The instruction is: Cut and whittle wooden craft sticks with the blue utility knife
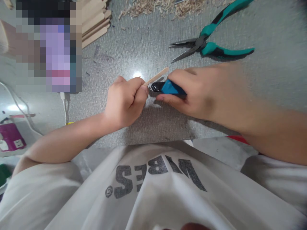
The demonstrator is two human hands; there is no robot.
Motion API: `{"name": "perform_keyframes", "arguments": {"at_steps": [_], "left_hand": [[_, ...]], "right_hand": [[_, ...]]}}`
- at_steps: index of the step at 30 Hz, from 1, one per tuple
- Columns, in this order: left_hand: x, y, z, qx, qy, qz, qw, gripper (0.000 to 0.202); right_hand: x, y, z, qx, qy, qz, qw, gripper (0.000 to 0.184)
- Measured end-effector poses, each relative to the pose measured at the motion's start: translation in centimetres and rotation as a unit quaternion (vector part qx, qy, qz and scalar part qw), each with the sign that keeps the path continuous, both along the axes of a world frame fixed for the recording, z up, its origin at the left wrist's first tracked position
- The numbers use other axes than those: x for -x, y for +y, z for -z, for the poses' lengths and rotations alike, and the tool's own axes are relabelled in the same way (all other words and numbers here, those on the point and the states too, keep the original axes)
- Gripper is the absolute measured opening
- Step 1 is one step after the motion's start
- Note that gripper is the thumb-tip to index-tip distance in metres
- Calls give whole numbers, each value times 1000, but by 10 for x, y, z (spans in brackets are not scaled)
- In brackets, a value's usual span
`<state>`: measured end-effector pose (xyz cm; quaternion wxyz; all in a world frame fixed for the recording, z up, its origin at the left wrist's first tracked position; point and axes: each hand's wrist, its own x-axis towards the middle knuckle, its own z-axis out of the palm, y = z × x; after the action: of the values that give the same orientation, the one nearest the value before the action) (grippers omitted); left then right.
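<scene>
Over the middle of the grey table, my left hand point(128, 101) pinches a thin wooden craft stick point(157, 76) between thumb and curled forefinger. The stick's rounded free end points up and to the right. A blue and black utility knife point(169, 88) lies in my right hand point(203, 91), with the fingers and thumb wrapped round its handle. The knife's nose points left at the stick, close to my left thumb tip. Only a sliver of blade shows there, and I cannot tell whether it touches the wood.
Green-handled long-nose pliers point(200, 44) lie with jaws parted beyond my right hand. Wood shavings point(165, 8) are scattered at the far edge, and a pile of craft sticks point(96, 22) lies at the upper left. A white cable point(64, 108) and a purple box point(11, 135) are at the left.
</scene>
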<state>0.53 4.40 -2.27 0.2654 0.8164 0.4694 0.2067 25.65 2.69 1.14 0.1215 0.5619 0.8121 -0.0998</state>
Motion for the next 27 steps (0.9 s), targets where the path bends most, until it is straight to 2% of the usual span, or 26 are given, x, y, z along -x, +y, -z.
{"name": "perform_keyframes", "arguments": {"at_steps": [6,12,16,19,23,27], "left_hand": [[4,4,7,-9,15,45,999,43],[7,11,10,-59,30,93,993,38],[6,11,4,-4,8,88,996,40],[3,10,-4,57,-54,65,995,37],[-3,9,-11,112,-137,48,983,38],[-4,11,-12,149,-144,44,977,37]], "right_hand": [[-7,-1,3,12,11,-5,1000,100],[-12,-2,5,10,38,-20,999,90],[-10,-1,7,-8,31,-36,999,97],[-8,-1,6,-27,19,-39,999,101],[-8,-1,4,-33,74,-12,997,92],[-6,-1,5,-24,103,18,994,96]]}}
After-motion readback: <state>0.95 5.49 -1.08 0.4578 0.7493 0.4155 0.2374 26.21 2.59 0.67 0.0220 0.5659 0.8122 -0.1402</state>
